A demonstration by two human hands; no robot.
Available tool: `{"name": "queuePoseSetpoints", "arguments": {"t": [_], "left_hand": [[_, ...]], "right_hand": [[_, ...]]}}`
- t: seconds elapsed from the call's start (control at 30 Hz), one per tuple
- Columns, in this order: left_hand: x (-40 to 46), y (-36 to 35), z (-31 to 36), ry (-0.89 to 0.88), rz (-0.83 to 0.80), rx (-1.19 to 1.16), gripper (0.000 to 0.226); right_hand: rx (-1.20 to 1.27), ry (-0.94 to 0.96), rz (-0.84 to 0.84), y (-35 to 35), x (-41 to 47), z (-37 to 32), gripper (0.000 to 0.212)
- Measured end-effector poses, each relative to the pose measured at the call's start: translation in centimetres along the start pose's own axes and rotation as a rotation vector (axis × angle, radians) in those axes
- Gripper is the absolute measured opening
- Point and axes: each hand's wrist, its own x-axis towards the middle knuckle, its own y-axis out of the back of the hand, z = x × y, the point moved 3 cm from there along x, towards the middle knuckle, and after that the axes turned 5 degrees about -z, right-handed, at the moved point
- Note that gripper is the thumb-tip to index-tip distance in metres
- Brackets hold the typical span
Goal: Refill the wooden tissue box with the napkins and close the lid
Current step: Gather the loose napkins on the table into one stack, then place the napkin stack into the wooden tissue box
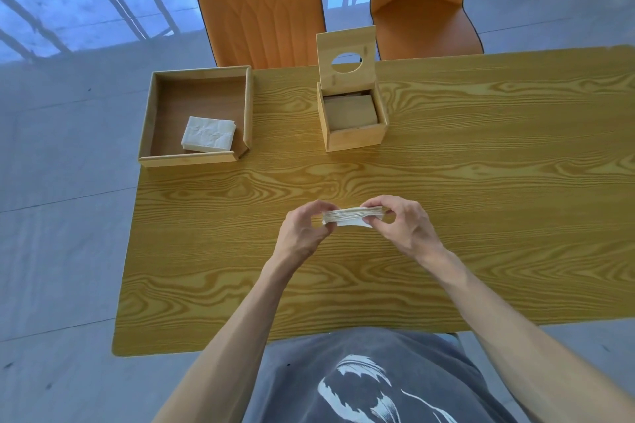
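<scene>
I hold a stack of white napkins (350,216) over the middle of the table, my left hand (304,233) gripping its left end and my right hand (407,228) its right end. Beyond them stands the wooden tissue box (354,134). Its lid (345,50), with a round hole, is hinged upright at the back. A stack of napkins (349,112) lies inside it. At the far left, a shallow wooden tray (197,160) holds another white napkin stack (209,134).
The wood-grain table (481,199) stretches away to the right. Two orange chairs (261,3) (422,3) stand at its far edge, behind the tray and the box. The tray overhangs the table's left edge slightly. A grey floor lies all around.
</scene>
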Motion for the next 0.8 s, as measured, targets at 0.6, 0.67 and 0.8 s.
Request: {"name": "queuePoseSetpoints", "arguments": {"t": [0.6,0.67,0.8], "left_hand": [[7.1,4.3,8.5,-0.072,0.179,0.024,0.035],[8.7,5.2,10.2,-0.072,0.233,0.022,0.035],[11.7,6.3,12.3,-0.041,0.325,0.039,0.032]], "right_hand": [[0.185,0.028,0.114,8.4,8.1,-2.1,0.029],[0.172,0.058,0.147,9.9,10.2,-2.8,0.031],[0.132,0.083,0.205,11.8,13.9,-3.4,0.029]]}}
